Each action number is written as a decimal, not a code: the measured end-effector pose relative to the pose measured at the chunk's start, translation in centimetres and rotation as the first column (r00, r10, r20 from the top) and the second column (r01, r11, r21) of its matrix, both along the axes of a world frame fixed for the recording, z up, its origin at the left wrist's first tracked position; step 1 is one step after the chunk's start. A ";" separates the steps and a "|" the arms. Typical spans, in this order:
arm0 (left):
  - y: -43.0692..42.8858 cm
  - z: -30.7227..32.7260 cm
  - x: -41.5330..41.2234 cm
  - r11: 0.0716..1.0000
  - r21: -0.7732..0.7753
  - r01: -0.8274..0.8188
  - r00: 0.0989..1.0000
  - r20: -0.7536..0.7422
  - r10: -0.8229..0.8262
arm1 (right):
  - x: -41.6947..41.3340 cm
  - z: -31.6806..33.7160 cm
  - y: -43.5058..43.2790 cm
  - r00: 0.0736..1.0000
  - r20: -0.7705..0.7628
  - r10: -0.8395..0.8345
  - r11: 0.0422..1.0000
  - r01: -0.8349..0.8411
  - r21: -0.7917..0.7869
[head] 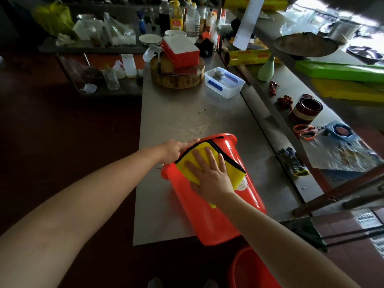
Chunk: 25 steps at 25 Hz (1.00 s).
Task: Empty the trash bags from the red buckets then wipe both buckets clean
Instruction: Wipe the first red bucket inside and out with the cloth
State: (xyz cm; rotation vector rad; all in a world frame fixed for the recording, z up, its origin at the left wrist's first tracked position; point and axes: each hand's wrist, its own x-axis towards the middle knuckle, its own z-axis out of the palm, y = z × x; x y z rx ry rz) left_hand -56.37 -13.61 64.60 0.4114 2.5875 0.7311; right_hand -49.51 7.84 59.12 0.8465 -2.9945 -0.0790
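The steel worktop (pixel 187 113) ran away from the person, cluttered at its far end and bare in the middle. At its near edge lay the red bucket (pixel 220 215) on its side, long axis running from the near edge up and slightly left, one end hanging just over that edge; which end was the mouth could not be told for sure. A second red bucket (pixel 247 269) stood below the worktop by the person's feet, mouth up, no bag showing in the part visible.

On the upturned wall of the lying bucket sat the yellow cloth (pixel 232 169), black-trimmed. The right hand (pixel 209 173) lay flat on it, fingers spread wide, pressing rather than gripping. The left hand (pixel 176 149) rested open against the bucket's far left rim, just beside the cloth, steadying.

So the right hand was the working one, already on top of the job. Unwiped wall lay mostly toward the person, so the likely stroke was a pull down the long axis.
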 end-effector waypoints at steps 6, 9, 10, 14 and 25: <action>-0.4 0.4 0.5 0.998 0.062 -0.026 0.995 0.095 0.020 | 1.1 -0.8 0.0 0.998 -0.054 -0.023 0.999 0.021 -0.041; -0.1 0.2 0.7 1.000 0.014 -0.016 0.999 0.035 0.015 | 4.1 -1.9 2.1 0.996 -0.082 -0.016 0.999 0.011 -0.051; -0.2 0.1 0.8 1.000 0.009 -0.013 1.000 0.024 0.013 | 5.3 -2.4 2.9 0.996 -0.090 -0.009 0.999 0.004 -0.053; -0.6 -0.1 1.1 1.000 0.012 -0.021 0.999 0.029 0.021 | 10.1 -4.3 6.8 0.993 -0.122 -0.002 0.997 -0.008 -0.079; -1.3 -1.3 1.9 0.999 0.025 -0.022 0.999 -0.042 0.023 | 4.5 -1.3 3.0 0.995 0.004 -0.096 0.990 0.096 -0.104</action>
